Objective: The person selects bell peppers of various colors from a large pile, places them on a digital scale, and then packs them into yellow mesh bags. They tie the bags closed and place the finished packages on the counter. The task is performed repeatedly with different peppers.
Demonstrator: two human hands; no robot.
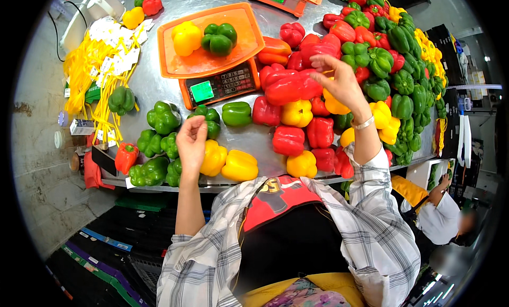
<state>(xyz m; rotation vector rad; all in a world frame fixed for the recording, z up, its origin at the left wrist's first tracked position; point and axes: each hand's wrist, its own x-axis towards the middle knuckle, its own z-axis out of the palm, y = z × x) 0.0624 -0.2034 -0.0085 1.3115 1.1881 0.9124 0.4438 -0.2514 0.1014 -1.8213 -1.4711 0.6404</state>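
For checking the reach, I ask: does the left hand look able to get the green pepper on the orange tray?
Probably yes: the left hand looks empty and nothing covers the green pepper, though the scale's front lies between.

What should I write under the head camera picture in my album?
Left hand and right hand among colourful peppers, with two more on an orange scale.
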